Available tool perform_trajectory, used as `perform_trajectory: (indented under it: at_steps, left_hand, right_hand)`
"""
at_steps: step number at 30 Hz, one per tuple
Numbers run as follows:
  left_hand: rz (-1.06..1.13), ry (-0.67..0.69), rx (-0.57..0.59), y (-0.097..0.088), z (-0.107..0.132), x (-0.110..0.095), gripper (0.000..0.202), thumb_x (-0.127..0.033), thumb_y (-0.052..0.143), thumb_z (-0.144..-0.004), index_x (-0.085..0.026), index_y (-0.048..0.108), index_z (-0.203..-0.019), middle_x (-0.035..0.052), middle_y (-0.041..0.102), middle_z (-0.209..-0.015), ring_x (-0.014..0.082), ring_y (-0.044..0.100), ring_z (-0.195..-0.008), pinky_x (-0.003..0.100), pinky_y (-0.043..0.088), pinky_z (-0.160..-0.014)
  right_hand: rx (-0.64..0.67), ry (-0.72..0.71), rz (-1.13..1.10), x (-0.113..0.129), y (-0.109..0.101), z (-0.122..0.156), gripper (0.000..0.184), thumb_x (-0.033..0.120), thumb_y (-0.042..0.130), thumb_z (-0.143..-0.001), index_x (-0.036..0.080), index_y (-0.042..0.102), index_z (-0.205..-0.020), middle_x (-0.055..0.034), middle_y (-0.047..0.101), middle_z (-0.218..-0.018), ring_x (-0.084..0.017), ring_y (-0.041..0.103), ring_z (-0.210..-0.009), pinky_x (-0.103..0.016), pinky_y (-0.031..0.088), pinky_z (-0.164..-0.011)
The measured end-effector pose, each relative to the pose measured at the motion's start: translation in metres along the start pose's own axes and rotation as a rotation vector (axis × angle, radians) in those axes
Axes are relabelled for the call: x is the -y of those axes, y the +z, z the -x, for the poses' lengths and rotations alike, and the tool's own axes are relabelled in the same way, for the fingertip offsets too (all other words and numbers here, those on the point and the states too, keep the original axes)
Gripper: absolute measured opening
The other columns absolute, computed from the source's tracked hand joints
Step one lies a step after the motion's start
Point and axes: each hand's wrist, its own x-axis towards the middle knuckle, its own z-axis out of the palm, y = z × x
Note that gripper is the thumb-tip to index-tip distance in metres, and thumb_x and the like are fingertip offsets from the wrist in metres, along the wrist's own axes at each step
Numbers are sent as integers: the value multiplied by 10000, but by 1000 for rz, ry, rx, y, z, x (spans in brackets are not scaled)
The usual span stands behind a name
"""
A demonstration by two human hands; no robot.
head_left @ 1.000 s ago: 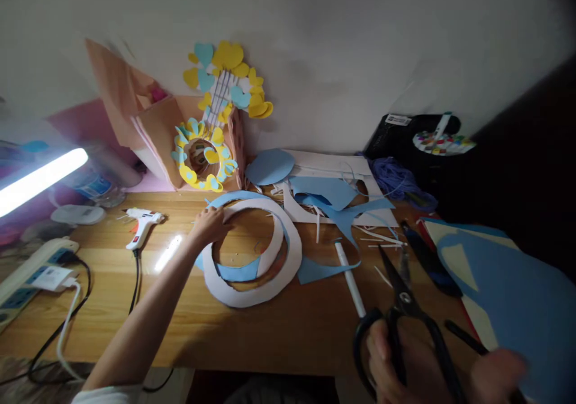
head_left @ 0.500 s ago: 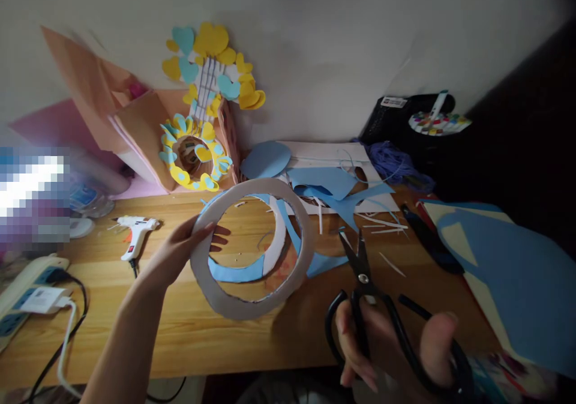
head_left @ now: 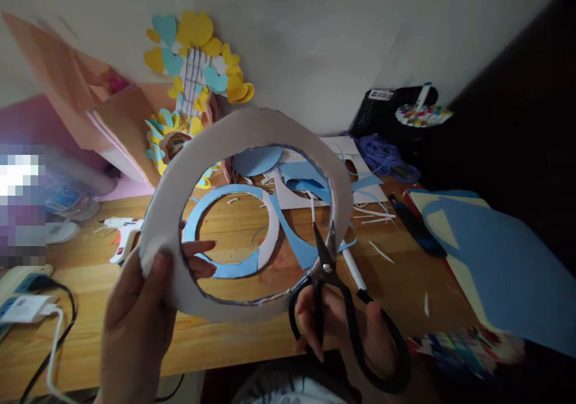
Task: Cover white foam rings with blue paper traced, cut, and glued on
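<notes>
The white cardboard ring (head_left: 245,126) is already cut to a full loop with its middle out, and it is raised above the wooden surface (head_left: 216,344), tilted towards the camera. Its near face is plain white, with no blue on it; the far face is hidden. Along the bottom the inner edge looks ragged, so, as a judgement, that cut seems not yet neat.

The hands are apart. The left hand (head_left: 144,296) grips the ring's left side, thumb on the near face and fingertips showing through the hole. The right hand (head_left: 333,311) is wrapped in the handles of the black scissors (head_left: 327,268), whose blades stand slightly parted across the ring's right inner edge; whether they bite the edge, I cannot tell.

Behind lies a second ring (head_left: 240,267), faced largely in blue, with its right part white and seemingly left uncovered. Blue offcut (head_left: 294,236) and thin white strips (head_left: 375,218) mark cutting already done, and the glue gun (head_left: 125,236) lies unheld at the left
</notes>
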Motion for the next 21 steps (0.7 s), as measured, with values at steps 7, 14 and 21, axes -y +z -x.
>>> perform_trajectory:
  at_steps: [7,14,21]
  left_hand:
    - [370,-126,-11,10,1,32,279,-335,672,-803,-255,666,-1071,37,709,-1047,134,677,-862,244,558,-811]
    - [690,-337,34,15,4,49,305,-250,594,-866,-209,620,-1166,23,647,-922,95,611,-839,246,508,-872]
    - [761,-321,161,20,18,55,460,-61,572,-778,-199,591,-1217,7,560,-967,82,539,-846,239,469,-906]
  right_hand:
    - [-69,-137,126,-12,10,9,605,761,480,-704,240,688,-931,-25,563,-614,-165,487,-492,-374,532,-628]
    - [-404,-334,240,5,-3,12,432,647,572,-705,239,712,-678,-50,555,-499,-191,522,-415,-343,497,-444]
    - [-659,-392,303,8,-16,-1,289,521,649,-706,246,701,-634,-67,562,-472,-206,523,-440,-347,446,-437]
